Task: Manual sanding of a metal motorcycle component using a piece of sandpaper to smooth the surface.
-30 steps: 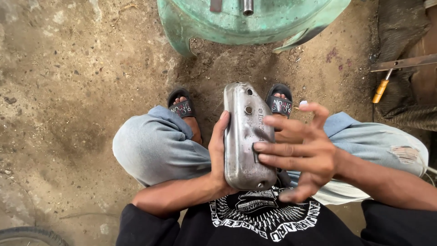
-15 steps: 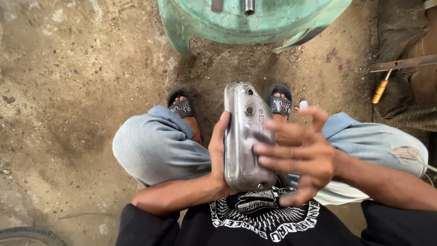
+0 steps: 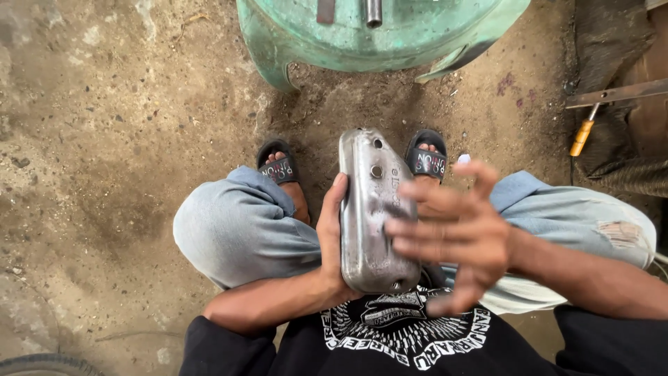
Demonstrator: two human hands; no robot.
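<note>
I sit crouched over a dirt floor, knees apart. My left hand [image 3: 332, 240] grips the left side of a long, rounded grey metal cover [image 3: 372, 209] with small holes near its far end, holding it upright between my knees. My right hand [image 3: 456, 237] hovers over the cover's right side with fingers spread, fingertips on or just above the metal; it is motion-blurred. The cover's lower end rests near my black printed shirt.
A green plastic stool [image 3: 376, 35] stands just ahead with metal rods on it. My feet wear black slippers [image 3: 278, 167]. An orange-handled tool [image 3: 581, 136] and a metal bar [image 3: 616, 94] lie at the right. A tyre edge [image 3: 42, 363] shows bottom left.
My right hand has slid a little to the right across the cover, fingers still spread. The left hand and the cover have stayed in place.
</note>
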